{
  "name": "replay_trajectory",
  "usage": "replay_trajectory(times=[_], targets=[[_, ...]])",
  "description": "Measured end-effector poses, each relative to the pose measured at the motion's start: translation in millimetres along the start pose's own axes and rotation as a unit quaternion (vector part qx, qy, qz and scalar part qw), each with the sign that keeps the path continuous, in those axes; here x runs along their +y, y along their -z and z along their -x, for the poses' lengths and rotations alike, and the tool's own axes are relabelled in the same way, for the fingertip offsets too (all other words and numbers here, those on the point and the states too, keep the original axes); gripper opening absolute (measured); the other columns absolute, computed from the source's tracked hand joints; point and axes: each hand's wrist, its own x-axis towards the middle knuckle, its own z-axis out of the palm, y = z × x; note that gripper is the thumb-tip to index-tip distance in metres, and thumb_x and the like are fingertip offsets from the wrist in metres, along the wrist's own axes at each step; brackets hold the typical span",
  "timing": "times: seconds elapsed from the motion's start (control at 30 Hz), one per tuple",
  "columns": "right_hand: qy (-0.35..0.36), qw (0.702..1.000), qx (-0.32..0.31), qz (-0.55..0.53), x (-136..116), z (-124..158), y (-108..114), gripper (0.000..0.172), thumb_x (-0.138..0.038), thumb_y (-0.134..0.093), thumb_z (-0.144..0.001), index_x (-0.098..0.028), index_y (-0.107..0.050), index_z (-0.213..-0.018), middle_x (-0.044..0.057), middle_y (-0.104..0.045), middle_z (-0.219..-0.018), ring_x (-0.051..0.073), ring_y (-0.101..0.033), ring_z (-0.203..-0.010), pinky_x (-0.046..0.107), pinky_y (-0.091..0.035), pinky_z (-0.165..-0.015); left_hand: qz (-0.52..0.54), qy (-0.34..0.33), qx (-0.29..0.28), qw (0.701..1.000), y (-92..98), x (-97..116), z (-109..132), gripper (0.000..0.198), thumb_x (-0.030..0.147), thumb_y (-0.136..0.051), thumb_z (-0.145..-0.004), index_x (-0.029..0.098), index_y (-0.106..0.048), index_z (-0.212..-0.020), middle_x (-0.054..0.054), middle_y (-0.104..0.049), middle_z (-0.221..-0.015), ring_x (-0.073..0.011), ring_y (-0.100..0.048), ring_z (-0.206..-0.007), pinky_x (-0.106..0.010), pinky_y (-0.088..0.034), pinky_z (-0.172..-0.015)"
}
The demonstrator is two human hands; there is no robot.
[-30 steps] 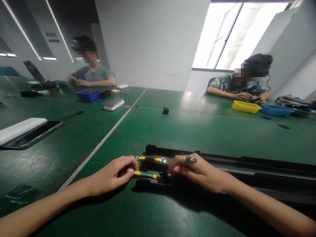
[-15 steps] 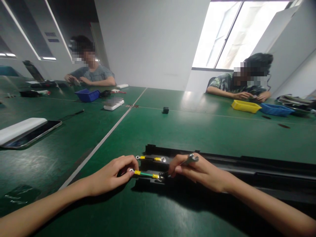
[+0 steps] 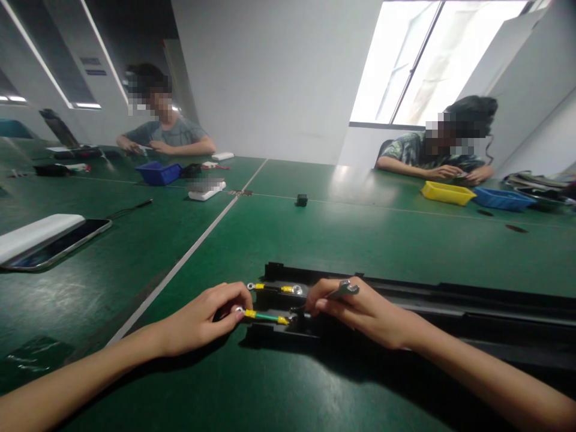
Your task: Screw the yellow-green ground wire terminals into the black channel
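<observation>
My left hand pinches the near ring end of a short green wire with yellow sleeves at both ends. The wire's other end sits at a fastening point inside a long black metal channel. Closed around a metal wrench, my right hand is over the channel; the wrench's open jaw sticks up past the fingers, and its lower end is at the wire's far terminal, partly hidden. A second short wire, dark with yellow sleeves and ring terminals, lies parallel behind the first.
A small black block stands mid-table. At left lie a white box and a phone. Two people sit across the table, near a blue bin, a yellow bin and another blue bin.
The wrench in my right hand has turned slightly, and its lower end has shifted over the green wire's far terminal. My left hand stays in place.
</observation>
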Motion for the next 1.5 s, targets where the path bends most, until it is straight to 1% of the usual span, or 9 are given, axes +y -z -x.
replay_trajectory(times=[0.17, 0.4, 0.6, 0.9, 1.03, 1.17, 1.5], targets=[[0.001, 1.0, -0.006, -0.006, -0.4, -0.9, 0.4, 0.035, -0.038, -0.038, -0.1, -0.015, -0.063, -0.091, 0.007, -0.066, -0.085, 0.016, -0.061, -0.078, 0.027, -0.048, -0.071, 0.0, 0.001, -0.004, 1.0, 0.1, -0.9, 0.7, 0.014, 0.022, -0.04, -0.093, 0.018, -0.052, -0.092, -0.002, -0.058, -0.089, -0.0175, -0.053, -0.078, -0.026, -0.042, -0.071], [-0.001, 1.0, -0.018, -0.014, 0.1, -0.5, 0.7, 0.034, -0.037, -0.039, -0.1, -0.015, -0.063, -0.092, 0.006, -0.066, -0.084, 0.016, -0.061, -0.077, 0.027, -0.048, -0.071, 0.0, 0.003, -0.002, 1.0, -0.4, -0.8, 0.4, 0.013, 0.022, -0.04, -0.093, 0.018, -0.053, -0.092, -0.002, -0.059, -0.089, -0.0175, -0.053, -0.079, -0.026, -0.042, -0.073], [0.001, 1.0, -0.022, -0.018, 1.0, -0.7, 1.0, 0.028, -0.032, -0.041, -0.099, -0.015, -0.063, -0.094, 0.006, -0.067, -0.085, 0.016, -0.062, -0.078, 0.027, -0.047, -0.073, -0.001, 0.002, -0.004, 1.0, -0.6, -2.6, 0.8, 0.013, 0.022, -0.04, -0.094, 0.018, -0.052, -0.093, -0.002, -0.059, -0.091, -0.0175, -0.053, -0.08, -0.025, -0.042, -0.073], [0.009, 0.999, -0.031, -0.023, -0.6, -0.6, 1.9, 0.032, -0.036, -0.04, -0.1, -0.015, -0.063, -0.093, 0.005, -0.066, -0.085, 0.015, -0.061, -0.078, 0.026, -0.047, -0.074, -0.003, 0.005, -0.004, 1.0, -0.6, -1.7, 0.9, 0.014, 0.023, -0.04, -0.094, 0.018, -0.052, -0.091, -0.002, -0.058, -0.088, -0.017, -0.051, -0.077, -0.025, -0.041, -0.07], [-0.005, 0.999, -0.005, -0.035, -2.2, -0.2, 1.1, 0.033, -0.038, -0.04, -0.1, -0.015, -0.063, -0.092, 0.004, -0.065, -0.082, 0.013, -0.059, -0.073, 0.024, -0.046, -0.069, -0.003, 0.005, -0.005, 1.0, 0.1, -1.5, 0.8, 0.013, 0.023, -0.04, -0.093, 0.018, -0.052, -0.092, -0.002, -0.057, -0.088, -0.0169, -0.051, -0.076, -0.025, -0.041, -0.07], [-0.002, 1.0, 0.019, -0.014, 0.8, -0.4, -1.0, 0.027, -0.032, -0.042, -0.099, -0.016, -0.062, -0.091, 0.004, -0.065, -0.082, 0.013, -0.059, -0.073, 0.024, -0.046, -0.068, 0.001, 0.004, -0.006, 1.0, 0.2, -1.3, 1.1, 0.014, 0.023, -0.04, -0.094, 0.018, -0.053, -0.092, -0.002, -0.058, -0.089, -0.0169, -0.052, -0.077, -0.025, -0.041, -0.071], [0.003, 1.0, 0.005, 0.0, 0.6, -2.0, -0.7, 0.023, -0.025, -0.043, -0.097, -0.016, -0.063, -0.093, 0.005, -0.067, -0.086, 0.015, -0.062, -0.078, 0.026, -0.048, -0.071, -0.001, 0.001, -0.003, 1.0, 0.6, 0.2, 1.0, 0.014, 0.021, -0.04, -0.093, 0.017, -0.053, -0.093, -0.002, -0.059, -0.09, -0.0175, -0.053, -0.078, -0.025, -0.041, -0.071]])
